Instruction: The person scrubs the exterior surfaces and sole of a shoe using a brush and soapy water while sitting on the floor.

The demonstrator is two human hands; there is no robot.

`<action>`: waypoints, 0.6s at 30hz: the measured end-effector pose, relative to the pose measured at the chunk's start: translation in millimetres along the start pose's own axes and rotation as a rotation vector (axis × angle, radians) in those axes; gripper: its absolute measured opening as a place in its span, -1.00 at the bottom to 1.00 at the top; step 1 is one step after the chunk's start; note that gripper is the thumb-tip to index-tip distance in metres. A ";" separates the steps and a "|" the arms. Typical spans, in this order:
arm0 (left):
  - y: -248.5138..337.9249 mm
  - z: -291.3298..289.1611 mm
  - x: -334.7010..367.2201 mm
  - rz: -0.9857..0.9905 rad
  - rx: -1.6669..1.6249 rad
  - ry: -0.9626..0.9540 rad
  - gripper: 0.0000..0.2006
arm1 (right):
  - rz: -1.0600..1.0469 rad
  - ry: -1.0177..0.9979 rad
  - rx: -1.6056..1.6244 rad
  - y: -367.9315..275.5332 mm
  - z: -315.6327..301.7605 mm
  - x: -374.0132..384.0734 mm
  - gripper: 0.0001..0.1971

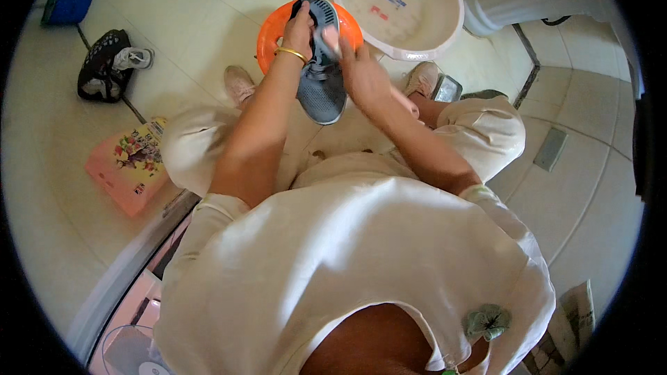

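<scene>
One hand, left [299, 33], curled around grey shoe [322, 85].

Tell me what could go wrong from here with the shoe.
The grey shoe reaches toe-first past the orange basin in this view, so any drips might land on the floor. The left hand grips it near the heel, so the toe end could swing under pressure. The gold-coloured bracelet sits close to the shoe and might catch on it.
</scene>
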State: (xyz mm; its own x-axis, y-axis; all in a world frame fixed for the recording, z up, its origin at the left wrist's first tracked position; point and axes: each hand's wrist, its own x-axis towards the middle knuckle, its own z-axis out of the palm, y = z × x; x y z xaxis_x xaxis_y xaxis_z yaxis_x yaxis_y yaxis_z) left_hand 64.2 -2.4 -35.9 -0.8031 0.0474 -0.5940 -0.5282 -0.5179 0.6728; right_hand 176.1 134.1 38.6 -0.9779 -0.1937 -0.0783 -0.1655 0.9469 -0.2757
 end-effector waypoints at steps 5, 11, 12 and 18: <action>-2.7 -12.4 6.8 0.074 0.063 -0.036 -0.59 | 0.004 -0.060 -0.032 1.3 1.9 -8.4 -0.53; 10.5 2.0 -8.0 -0.005 0.070 0.084 -0.61 | -0.012 0.154 -0.029 5.3 0.9 48.5 -0.49; 7.5 -4.1 -7.3 0.023 0.075 0.107 -0.57 | -0.017 0.067 0.012 1.0 -1.4 23.2 -0.50; 10.7 10.5 -15.5 0.056 0.109 0.134 -0.33 | -0.001 0.044 0.073 6.9 3.7 9.5 -0.53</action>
State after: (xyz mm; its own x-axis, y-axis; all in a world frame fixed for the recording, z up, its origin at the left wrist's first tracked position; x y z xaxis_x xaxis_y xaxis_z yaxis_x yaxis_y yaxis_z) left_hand 68.1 0.3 -14.9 -0.7918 -0.0967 -0.6031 -0.5167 -0.4204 0.7458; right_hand 166.1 137.8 32.5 -0.9827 -0.1816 -0.0364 -0.1582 0.9253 -0.3448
